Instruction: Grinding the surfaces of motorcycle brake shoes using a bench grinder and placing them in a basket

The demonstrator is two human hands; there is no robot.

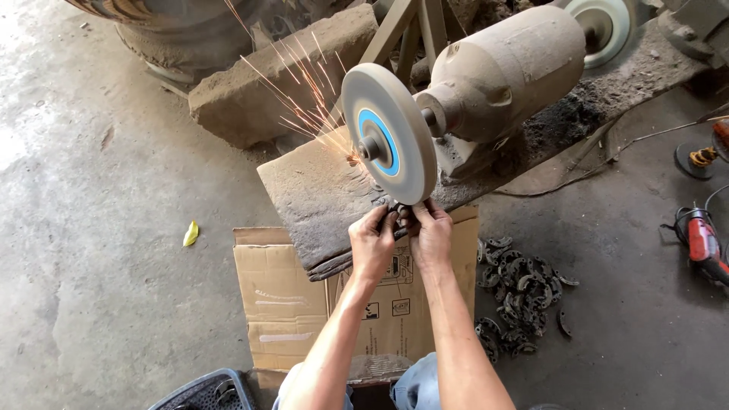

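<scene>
The grinding wheel (389,144) looks matt and gritty, a grey stone-like disc with a glossy blue centre label. The motor housing (501,76) is dull metal caked in dust. The concrete floor (99,228) is rough and stained. The flattened box (292,304) is plain brown cardboard. The pile of small parts (520,292) looks dark, unpolished metal.

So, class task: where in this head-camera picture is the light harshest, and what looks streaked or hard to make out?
Head view: daylight washes out the concrete floor at left; sparks streak off the grinding wheel; the dark piece between left hand and right hand is too small to read.
</scene>
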